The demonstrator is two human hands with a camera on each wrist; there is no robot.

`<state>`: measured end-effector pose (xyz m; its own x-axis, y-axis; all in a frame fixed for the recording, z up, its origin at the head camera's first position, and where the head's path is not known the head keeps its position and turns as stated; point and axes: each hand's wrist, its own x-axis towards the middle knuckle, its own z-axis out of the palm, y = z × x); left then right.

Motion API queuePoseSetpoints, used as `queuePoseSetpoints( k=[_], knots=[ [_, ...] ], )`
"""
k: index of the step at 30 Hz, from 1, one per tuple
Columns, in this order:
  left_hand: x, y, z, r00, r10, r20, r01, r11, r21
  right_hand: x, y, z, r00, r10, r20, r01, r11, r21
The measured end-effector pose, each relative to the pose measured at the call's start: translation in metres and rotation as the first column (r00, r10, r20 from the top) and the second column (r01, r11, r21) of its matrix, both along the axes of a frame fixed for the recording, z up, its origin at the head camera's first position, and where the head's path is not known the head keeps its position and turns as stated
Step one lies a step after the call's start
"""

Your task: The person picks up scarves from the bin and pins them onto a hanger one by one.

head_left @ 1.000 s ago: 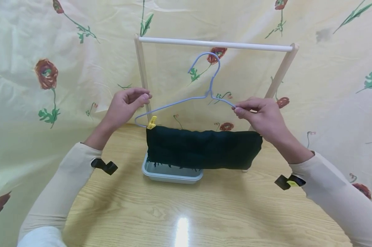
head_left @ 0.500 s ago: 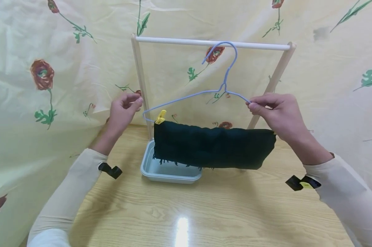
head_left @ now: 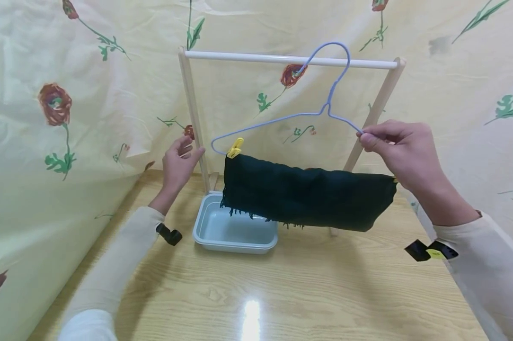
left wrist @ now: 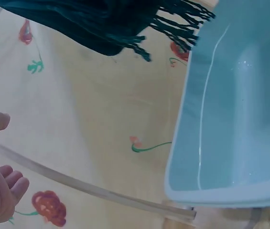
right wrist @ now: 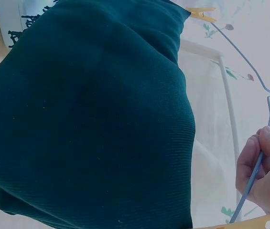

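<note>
A blue wire hanger (head_left: 278,120) is held up by my right hand (head_left: 410,149), which pinches its right shoulder between thumb and fingers. From the hanger hangs a folded dark green fringed cloth (head_left: 307,194), clipped at its left corner by a yellow clothespin (head_left: 235,148). In the right wrist view a second yellow clothespin (right wrist: 242,224) shows at the near corner. The hanger's hook overlaps the white rod (head_left: 256,58) in the head view. My left hand (head_left: 181,163) holds nothing, its fingers loosely bent, beside the rack's left post (head_left: 191,104).
A light blue plastic basin (head_left: 235,246) stands on the wooden table (head_left: 222,293) below the cloth's left end. The rack's right wooden post (head_left: 377,109) rises behind my right hand. A flowered curtain (head_left: 124,94) surrounds the table.
My right hand has moved right and up with the hanger and cloth, and the hook has risen from below the rod to overlap it. My left hand has dropped slightly, apart from the hanger.
</note>
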<state>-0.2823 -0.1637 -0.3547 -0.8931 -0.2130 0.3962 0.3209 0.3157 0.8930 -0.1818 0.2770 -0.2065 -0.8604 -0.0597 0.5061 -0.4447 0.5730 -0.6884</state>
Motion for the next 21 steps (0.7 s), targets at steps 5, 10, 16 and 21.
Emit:
queuePoseSetpoints(
  k=[5, 10, 16, 21],
  knots=[
    [-0.006, 0.008, -0.005, 0.999, 0.037, -0.003, -0.037, 0.999, 0.005, -0.002, 0.007, 0.004, 1.0, -0.02, 0.001, 0.02, 1.0, -0.014],
    [-0.015, 0.013, -0.008, 0.998, 0.061, 0.003, -0.061, 0.997, 0.04, -0.005, 0.012, 0.008, 0.999, -0.047, 0.026, 0.048, 0.998, -0.028],
    [-0.027, 0.014, -0.019, 0.995, 0.098, -0.018, -0.097, 0.994, 0.053, -0.009, 0.014, 0.013, 0.997, -0.064, 0.051, 0.065, 0.998, -0.017],
    [-0.035, 0.012, -0.029, 0.993, 0.103, -0.051, -0.098, 0.991, 0.091, -0.011, 0.016, 0.017, 0.998, -0.041, 0.056, 0.043, 0.998, -0.042]
  ],
)
